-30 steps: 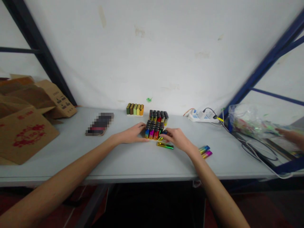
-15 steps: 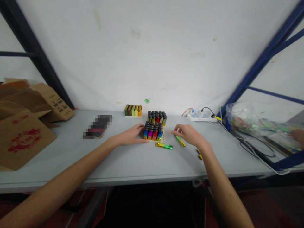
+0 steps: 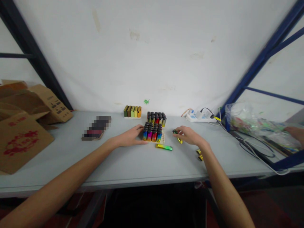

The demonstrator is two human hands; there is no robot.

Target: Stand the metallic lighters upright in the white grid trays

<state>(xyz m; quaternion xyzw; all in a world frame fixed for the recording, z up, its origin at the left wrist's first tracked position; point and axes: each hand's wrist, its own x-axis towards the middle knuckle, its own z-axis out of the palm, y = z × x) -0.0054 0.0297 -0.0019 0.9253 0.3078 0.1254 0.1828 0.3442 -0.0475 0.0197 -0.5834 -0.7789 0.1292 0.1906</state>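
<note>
My left hand [image 3: 130, 136] lies against the left side of a pale tray [image 3: 163, 138], thumb along its front and fingers behind. Upright lighters [image 3: 152, 134] with shiny blue, purple and red bodies and black tops fill most of this tray; empty sockets show at its right end. To the right of the tray, my right hand [image 3: 188, 135] pinches a gold-and-green lighter [image 3: 180, 140], tilted, its top near the fingertips. A yellow-green lighter [image 3: 163, 147] lies flat in front of the tray. Two gold lighters [image 3: 199, 155] lie beside my right forearm, which partly hides them.
Behind stand another block of lighters [image 3: 156, 117] and a tray of green-to-orange lighters [image 3: 132, 111]. A power strip [image 3: 199, 116] with cables sits at the back right. Cardboard boxes [image 3: 26, 136] and a pixelated dark object [image 3: 97, 128] are left. Another person's hand [image 3: 294, 134] shows far right, near plastic bags.
My right hand has taken hold of the gold-and-green lighter, which has turned and shifted slightly left from where it lay. My left hand stays at the tray.
</note>
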